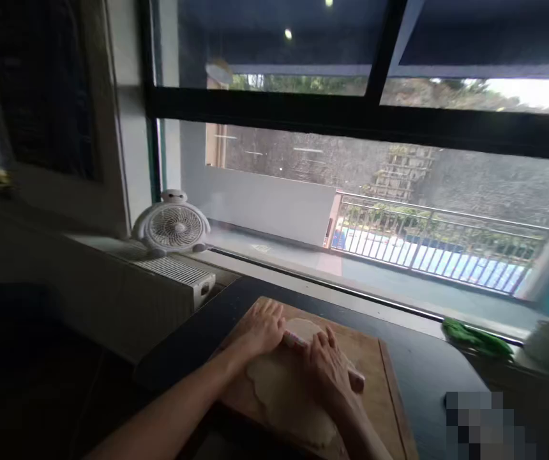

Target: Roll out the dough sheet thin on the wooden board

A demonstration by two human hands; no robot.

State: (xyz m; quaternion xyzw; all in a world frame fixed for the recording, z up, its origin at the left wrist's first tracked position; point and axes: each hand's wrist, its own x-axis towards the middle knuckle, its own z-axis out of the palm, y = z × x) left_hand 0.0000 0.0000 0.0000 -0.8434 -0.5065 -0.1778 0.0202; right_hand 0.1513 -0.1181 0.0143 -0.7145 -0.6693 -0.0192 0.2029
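A flattened sheet of pale dough (279,396) with an uneven edge lies on a wooden board (375,358). Across the dough sits a rolling pin (295,341) with a coloured pattern, slanting from upper left to lower right. My left hand (265,326) is closed over its far left part, hiding that end. My right hand (326,363) presses on the pin farther right, fingers bent over it and partly hidden behind the hand's back. Beyond the right hand, the pin's reddish-brown end sticks out. Some dough reaches past the pin toward the window.
The board rests on a dark table (428,364) by a large window. To the left, a white fan (176,227) stands near a radiator cover (179,271). A green cloth-like thing (475,338) lies by the sill at right. A blurred patch covers something at lower right.
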